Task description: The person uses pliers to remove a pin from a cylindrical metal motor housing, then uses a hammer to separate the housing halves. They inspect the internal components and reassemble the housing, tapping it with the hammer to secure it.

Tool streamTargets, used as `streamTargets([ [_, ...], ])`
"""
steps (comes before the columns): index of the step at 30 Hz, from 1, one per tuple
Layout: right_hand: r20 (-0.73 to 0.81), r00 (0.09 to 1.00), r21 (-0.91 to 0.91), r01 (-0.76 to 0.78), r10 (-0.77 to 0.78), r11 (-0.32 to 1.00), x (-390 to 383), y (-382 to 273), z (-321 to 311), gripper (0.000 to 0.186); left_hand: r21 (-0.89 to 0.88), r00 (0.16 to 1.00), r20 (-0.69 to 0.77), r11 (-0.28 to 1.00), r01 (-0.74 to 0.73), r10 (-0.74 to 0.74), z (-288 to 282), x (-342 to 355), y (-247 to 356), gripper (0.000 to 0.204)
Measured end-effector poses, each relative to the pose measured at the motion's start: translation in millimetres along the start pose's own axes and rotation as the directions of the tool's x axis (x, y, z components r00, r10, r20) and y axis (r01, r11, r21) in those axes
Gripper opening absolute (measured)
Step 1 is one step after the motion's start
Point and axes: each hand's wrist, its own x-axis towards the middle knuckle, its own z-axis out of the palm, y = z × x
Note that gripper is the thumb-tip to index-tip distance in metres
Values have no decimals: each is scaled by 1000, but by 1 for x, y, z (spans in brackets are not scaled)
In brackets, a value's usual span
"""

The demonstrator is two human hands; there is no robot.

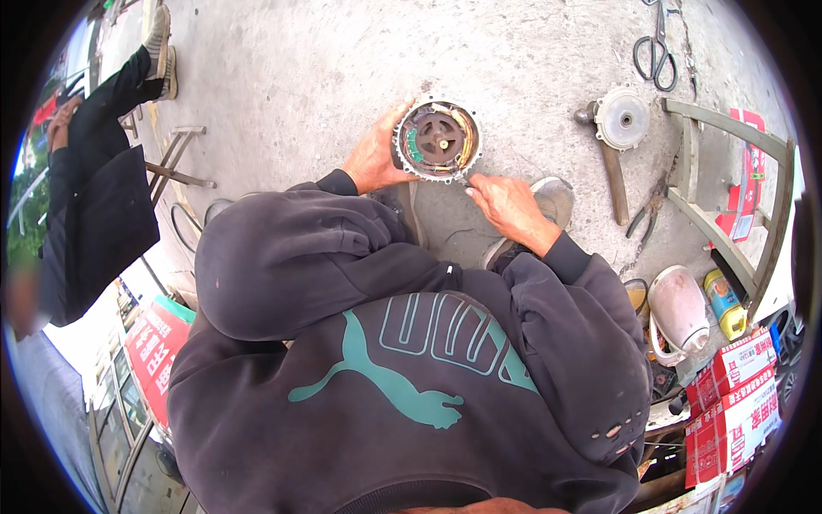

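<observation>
My left hand [370, 158] grips the left side of a round metal housing [438, 174], held upright enough to show its inside: a dark hub [441, 137], copper-coloured windings and a green part. My right hand [507, 207] is just below and right of the housing, fingers curled round something small at its lower right rim that I cannot make out. Out to the right on the concrete lie a hammer [615, 184] with a pale round metal cover [623, 120] over part of it, pliers [644, 218], and large black scissors [655, 60].
A metal stool frame [728, 128] stands at the right, near a pinkish jug [676, 313], a yellow container [723, 304] and red-and-white boxes [728, 403]. My shoes [548, 201] are below the housing. At the left, another person [94, 214] in dark clothes is beside a metal frame [175, 171].
</observation>
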Motion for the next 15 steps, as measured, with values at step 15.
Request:
streamTargets([
  [15,58,996,-12,-67,67,998,3,-6,-9,25,-52,999,15,997,51,-51,2,1,-1,123],
])
